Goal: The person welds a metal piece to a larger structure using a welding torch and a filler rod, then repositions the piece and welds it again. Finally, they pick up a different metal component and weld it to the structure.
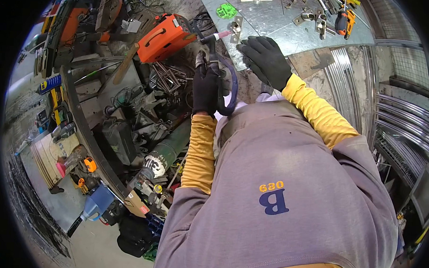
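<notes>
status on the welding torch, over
Left hand shut on black welding torch with pink nozzle. Right hand flat on grey metal sheet. Small metal bracket beside nozzle tip, nothing between.

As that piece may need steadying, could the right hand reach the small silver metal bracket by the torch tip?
Probably yes: the black-gloved right hand rests on the grey metal sheet beside the bracket, with only bare sheet between.

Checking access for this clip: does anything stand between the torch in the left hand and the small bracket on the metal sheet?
Nothing visible does. The left hand holds the torch, whose pink tip points at the bracket on the metal sheet across a bare gap. The right hand rests on the sheet, beside that line.
</notes>
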The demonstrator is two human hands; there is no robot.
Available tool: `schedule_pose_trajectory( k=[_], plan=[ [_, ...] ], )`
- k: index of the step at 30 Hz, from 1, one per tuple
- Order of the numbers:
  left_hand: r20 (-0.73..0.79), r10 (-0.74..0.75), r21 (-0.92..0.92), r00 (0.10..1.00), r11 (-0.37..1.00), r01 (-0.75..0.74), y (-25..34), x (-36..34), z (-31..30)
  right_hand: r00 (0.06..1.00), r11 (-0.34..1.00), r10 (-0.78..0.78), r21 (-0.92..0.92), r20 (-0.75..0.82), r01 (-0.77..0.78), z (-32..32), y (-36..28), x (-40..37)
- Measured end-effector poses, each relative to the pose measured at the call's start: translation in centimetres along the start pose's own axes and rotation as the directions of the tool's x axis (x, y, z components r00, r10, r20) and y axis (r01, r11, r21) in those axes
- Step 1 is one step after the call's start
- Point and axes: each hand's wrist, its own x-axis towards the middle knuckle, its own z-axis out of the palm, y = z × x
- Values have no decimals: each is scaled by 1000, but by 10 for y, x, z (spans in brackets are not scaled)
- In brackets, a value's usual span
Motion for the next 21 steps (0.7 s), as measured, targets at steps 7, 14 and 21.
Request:
schedule_pose_trajectory(
  k=[7,14,21],
  plan=[
    [-76,-37,24,996,999,39,14,-11,20,999,998,29,63,35,-31,0,0,-4],
    [-91,-74,-9,993,997,73,12,-7,20,998,992,50,116,28,-53,-1,2,-3],
    [-131,-53,77,990,995,63,13,-10,27,998,990,55,127,16,-56,1,3,-5]
  ],
)
